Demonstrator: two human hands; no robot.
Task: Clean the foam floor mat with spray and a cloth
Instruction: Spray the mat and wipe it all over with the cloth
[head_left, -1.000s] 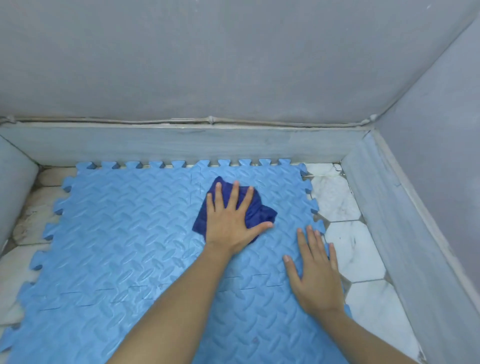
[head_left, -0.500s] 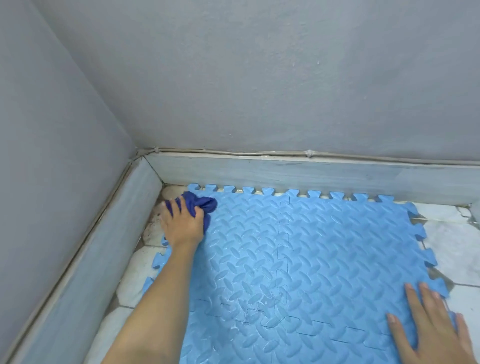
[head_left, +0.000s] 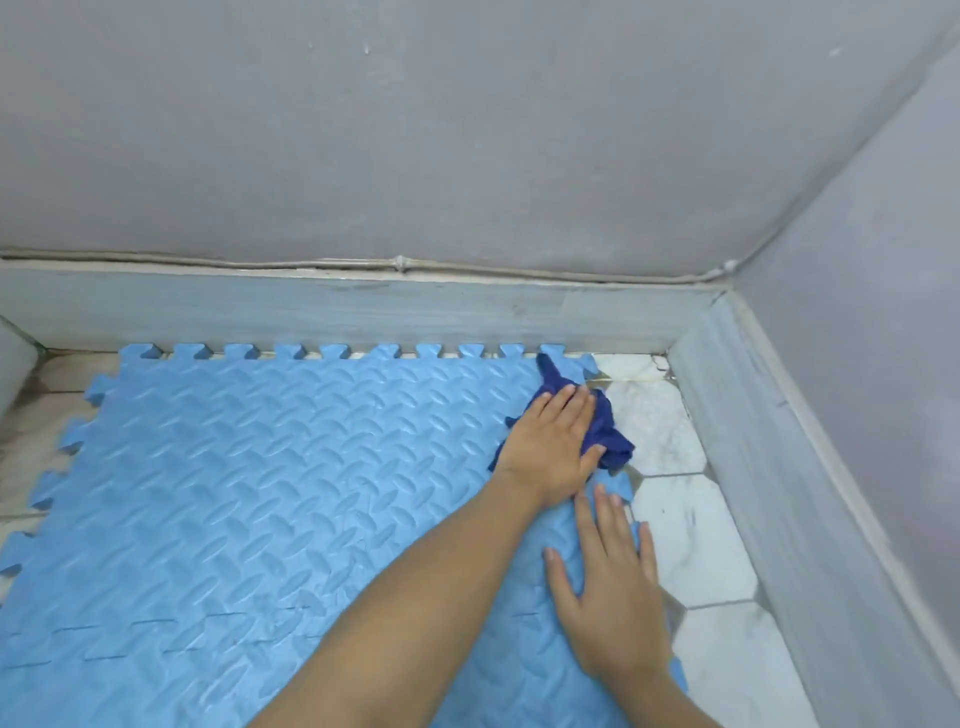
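Observation:
A light blue foam floor mat (head_left: 270, 483) with a ridged pattern and toothed edges covers most of the floor. A dark blue cloth (head_left: 605, 431) lies bunched at the mat's far right corner, partly hanging over onto the tiles. My left hand (head_left: 550, 441) presses flat on the cloth, fingers pointing toward the wall. My right hand (head_left: 610, 582) lies flat on the mat's right edge just behind it, fingers spread, holding nothing. No spray bottle is in view.
White marbled floor tiles (head_left: 696, 530) show to the right of the mat and a strip at the left (head_left: 31, 441). A grey skirting board (head_left: 363, 312) and grey walls enclose the floor at the back and right (head_left: 810, 467).
My left hand has swept the cloth from the mat's far left corner across to the far right corner. The view has swung right with it; my right hand stays on the right edge.

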